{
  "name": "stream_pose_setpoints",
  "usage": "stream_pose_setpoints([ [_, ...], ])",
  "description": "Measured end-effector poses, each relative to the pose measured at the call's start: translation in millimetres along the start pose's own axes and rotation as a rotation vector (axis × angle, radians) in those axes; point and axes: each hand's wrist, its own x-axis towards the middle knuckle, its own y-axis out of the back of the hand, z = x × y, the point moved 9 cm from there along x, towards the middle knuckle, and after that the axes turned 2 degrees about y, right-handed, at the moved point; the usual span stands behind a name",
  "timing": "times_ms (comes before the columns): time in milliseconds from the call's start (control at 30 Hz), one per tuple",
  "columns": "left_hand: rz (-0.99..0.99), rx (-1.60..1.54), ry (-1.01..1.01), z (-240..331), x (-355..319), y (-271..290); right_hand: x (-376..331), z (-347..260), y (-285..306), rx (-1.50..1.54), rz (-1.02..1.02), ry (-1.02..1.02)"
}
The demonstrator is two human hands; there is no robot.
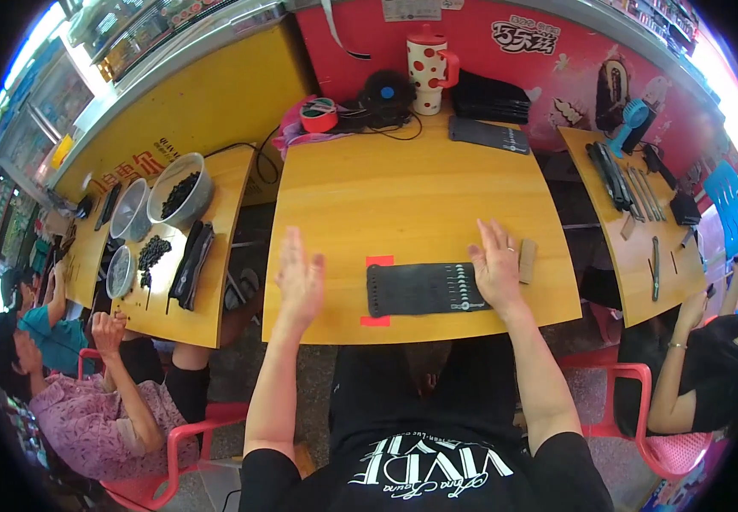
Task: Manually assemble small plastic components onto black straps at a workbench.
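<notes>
A flat black rectangular piece [416,288] with white printed marks near its right end lies on my table. Small holes or dots run along its left edge, over strips of red tape [377,322] on the tabletop. My right hand [499,266] is at the right end of the black piece, covering part of it, fingers stretched out and a ring on one. Beside that hand lies a brown cardboard strip [527,261]. To the left of the black piece my left hand [299,277] is held up with fingers extended and nothing in it.
At the back of my table [343,205] stand a polka-dot tumbler [427,78], a roll of red tape [319,115] and a stack of black pieces [490,96]. The left table holds plastic tubs [203,200]; the right one holds tools [656,269]. People sit at both sides.
</notes>
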Motion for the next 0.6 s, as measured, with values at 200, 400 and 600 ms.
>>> stream_pose_setpoints([
  [200, -0.223, 0.436, -0.303, 81, -61, -36, -3, -38, 2, -0.329, -0.047, 0.074],
  [400, -0.376, 0.488, -0.285, 70, -59, -62, -7, -38, 3, -0.359, -0.038, 0.100],
  [600, 0.062, -0.216, -0.264, 27, -46, -25, -2, 7, 24, 0.218, 0.256, -0.074],
])
